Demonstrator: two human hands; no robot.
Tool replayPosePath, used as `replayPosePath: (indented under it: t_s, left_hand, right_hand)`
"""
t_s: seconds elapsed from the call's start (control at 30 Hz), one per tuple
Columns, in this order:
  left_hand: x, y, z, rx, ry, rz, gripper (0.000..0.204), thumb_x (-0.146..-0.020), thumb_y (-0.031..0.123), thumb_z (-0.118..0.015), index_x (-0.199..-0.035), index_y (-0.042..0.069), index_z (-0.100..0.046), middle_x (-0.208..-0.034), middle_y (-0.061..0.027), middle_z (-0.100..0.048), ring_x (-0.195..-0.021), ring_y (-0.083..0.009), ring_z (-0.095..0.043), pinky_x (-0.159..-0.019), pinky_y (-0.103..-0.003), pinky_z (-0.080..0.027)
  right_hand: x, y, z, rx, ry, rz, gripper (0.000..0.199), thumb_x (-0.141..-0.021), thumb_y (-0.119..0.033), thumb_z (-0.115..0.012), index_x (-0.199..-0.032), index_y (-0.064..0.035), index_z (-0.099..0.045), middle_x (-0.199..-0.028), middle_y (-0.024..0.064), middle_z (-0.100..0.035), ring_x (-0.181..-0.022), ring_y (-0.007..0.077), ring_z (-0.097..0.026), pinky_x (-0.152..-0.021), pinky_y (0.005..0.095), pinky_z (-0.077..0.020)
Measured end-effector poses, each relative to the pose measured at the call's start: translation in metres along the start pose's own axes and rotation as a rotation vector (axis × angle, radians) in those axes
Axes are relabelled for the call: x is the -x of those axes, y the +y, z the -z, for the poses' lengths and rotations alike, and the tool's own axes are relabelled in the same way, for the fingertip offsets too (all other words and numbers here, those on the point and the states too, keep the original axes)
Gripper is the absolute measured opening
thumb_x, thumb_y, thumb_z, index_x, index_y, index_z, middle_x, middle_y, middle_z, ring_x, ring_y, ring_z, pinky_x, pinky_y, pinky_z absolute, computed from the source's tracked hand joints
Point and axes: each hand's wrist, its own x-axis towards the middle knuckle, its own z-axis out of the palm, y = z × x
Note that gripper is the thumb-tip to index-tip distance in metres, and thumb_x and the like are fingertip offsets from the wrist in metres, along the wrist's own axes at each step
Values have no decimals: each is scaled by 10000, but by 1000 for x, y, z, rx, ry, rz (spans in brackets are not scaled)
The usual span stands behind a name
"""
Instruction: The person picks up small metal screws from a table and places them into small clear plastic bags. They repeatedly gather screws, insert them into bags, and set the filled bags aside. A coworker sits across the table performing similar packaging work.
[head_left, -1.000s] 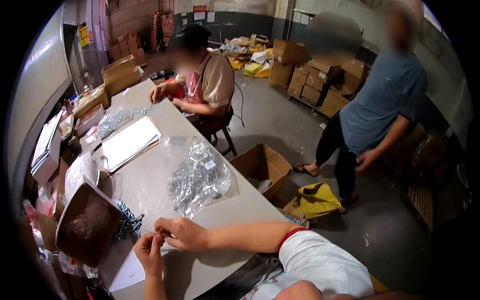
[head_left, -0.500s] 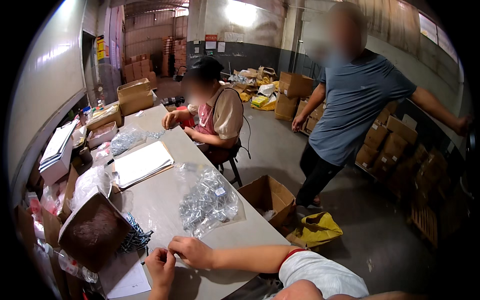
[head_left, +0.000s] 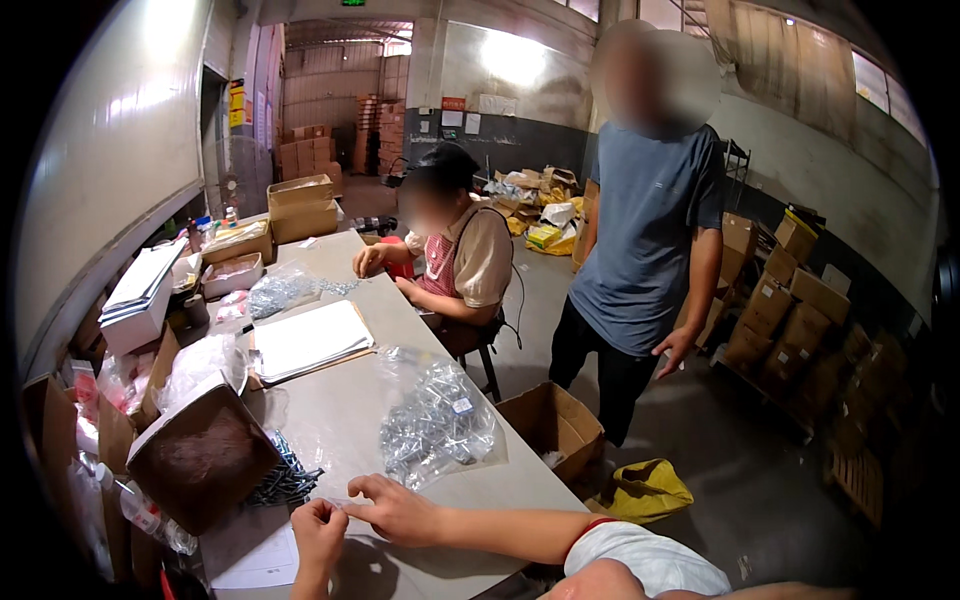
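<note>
At the near edge of the table my left hand is closed in a pinch; what it holds is too small to make out. My right hand reaches in from the right, fingers apart, its tips close to the left fingertips. Something small and translucent shows between the two hands. Just beyond them a pile of dark bluish screws spills from a tipped cardboard box. A clear plastic bag of silvery screws lies on the table past my right hand.
A paper sheet lies left of my hands. A clipboard with papers is farther along the table. A seated co-worker handles small parts; another person stands by an open carton and a yellow sack.
My right fingers have spread from a pinch, the hands still close together. The standing person has lowered an outstretched arm and is more upright. The view has shifted slightly.
</note>
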Motion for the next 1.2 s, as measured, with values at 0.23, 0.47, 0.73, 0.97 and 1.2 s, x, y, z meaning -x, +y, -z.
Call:
replayPosePath:
  t_s: [0.23,0.47,0.73,0.97,1.2]
  left_hand:
    - [-5,9,4,447,-140,98,98,-824,69,-575,-776,-15,-594,-685,-49,-611,-595,-87,-537,-560,-220,-425]
    - [-18,-11,21,446,-12,58,443,-924,432,-566,-650,90,-503,-590,7,-496,-522,-77,-444,-500,-233,-350]
    - [-24,-1,43,432,7,253,534,-892,501,-586,-555,141,-382,-453,64,-327,-361,-59,-292,-346,-254,-184]
    - [-15,35,31,-423,214,-648,634,-580,354,-848,-1046,58,-539,-995,-89,-552,-952,-236,-521,-815,-361,-395]
    - [4,15,2,-810,-13,-697,368,-641,123,-697,-977,112,-546,-906,-36,-577,-1009,-225,-551,-1020,-531,-148]
  right_hand:
    - [3,1,9,-152,-236,12,159,-782,-71,-571,-939,-52,-583,-1057,111,-579,-988,292,-574,-842,384,-482]
    - [-4,5,15,-149,-59,255,445,-807,-138,-653,-1245,-140,-574,-1368,82,-476,-1183,333,-455,-988,441,-393]
    - [-4,3,24,-62,-285,219,536,-806,-145,-634,-1324,-216,-514,-1499,18,-319,-1326,370,-226,-1105,479,-205]
    - [0,17,19,75,-198,138,566,-757,-54,-608,-1302,-176,-515,-1480,59,-342,-1087,338,-468,-951,430,-398]
    - [5,0,9,-74,-301,153,346,-698,-16,-606,-1041,-37,-565,-1184,135,-524,-830,341,-596,-696,424,-506]
